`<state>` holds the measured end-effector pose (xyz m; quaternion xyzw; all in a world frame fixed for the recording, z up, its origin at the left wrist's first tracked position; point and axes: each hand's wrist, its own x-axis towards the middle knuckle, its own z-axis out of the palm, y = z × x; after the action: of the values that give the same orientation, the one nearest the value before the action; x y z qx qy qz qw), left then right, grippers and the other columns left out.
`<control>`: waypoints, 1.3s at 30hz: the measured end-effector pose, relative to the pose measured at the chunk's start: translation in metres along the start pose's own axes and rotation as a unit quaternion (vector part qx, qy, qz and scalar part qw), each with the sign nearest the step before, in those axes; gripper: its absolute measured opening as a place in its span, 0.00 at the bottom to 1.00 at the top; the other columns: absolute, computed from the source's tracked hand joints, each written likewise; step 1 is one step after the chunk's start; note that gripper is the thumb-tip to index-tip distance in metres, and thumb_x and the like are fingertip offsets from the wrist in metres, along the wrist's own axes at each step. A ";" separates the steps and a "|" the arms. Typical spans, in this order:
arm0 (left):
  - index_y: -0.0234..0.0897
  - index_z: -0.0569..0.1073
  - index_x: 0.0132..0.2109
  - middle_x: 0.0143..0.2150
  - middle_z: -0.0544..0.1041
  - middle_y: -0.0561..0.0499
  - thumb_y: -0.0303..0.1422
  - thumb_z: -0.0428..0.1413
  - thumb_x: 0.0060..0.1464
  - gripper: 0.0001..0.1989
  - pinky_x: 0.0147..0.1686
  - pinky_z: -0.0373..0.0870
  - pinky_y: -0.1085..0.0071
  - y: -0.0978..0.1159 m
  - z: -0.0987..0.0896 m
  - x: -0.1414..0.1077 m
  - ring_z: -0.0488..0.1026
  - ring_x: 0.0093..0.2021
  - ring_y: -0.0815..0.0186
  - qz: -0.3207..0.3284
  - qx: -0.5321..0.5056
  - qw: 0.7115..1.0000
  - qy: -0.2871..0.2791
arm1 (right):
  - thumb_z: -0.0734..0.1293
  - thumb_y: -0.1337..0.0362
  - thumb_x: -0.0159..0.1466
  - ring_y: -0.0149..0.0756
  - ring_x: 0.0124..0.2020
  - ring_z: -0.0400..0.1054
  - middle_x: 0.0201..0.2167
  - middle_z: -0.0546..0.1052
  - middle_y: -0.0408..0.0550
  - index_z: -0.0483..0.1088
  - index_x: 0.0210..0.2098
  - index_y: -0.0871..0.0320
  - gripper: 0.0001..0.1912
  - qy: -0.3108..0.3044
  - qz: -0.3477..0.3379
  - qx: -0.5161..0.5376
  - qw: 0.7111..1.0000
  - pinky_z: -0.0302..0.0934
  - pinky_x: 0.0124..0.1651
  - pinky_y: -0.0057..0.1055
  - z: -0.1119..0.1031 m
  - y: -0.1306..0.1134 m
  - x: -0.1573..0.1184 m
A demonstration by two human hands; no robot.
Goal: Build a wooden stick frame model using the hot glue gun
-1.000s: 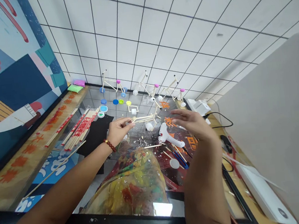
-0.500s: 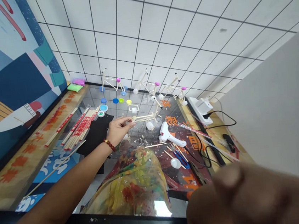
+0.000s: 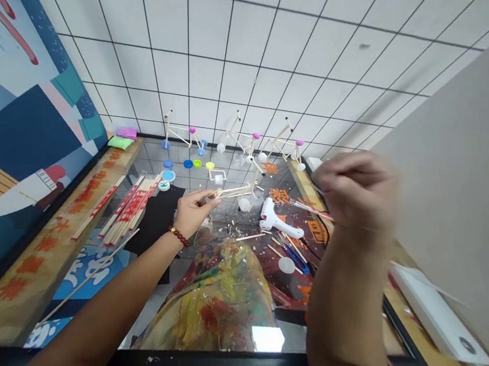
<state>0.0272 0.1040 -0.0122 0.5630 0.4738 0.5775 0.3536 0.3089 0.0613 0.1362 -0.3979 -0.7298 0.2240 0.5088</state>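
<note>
Head view: the left hand pinches a white stick frame between its fingers, above the glass worktop, near a white hot glue gun. The blurred right hand, curled, holding nothing that can be made out, has risen from the lower edge to the right of the gun.

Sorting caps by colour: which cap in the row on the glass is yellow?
The yellow cap, rightmost in the row, beyond the green cap and the blue cap.
</note>
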 end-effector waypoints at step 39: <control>0.36 0.85 0.39 0.31 0.77 0.51 0.40 0.66 0.45 0.15 0.26 0.61 0.73 0.001 -0.001 0.000 0.60 0.24 0.74 0.001 0.003 1.000 -0.011 | 0.80 0.63 0.43 0.49 0.63 0.68 0.59 0.76 0.53 0.71 0.56 0.53 0.41 -0.188 0.251 0.119 0.942 0.54 0.71 0.50 0.081 0.125 0.003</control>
<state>0.0263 0.1037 -0.0110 0.5711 0.4709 0.5701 0.3565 0.2776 0.1428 0.0158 -0.4552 -0.6570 0.5003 0.3329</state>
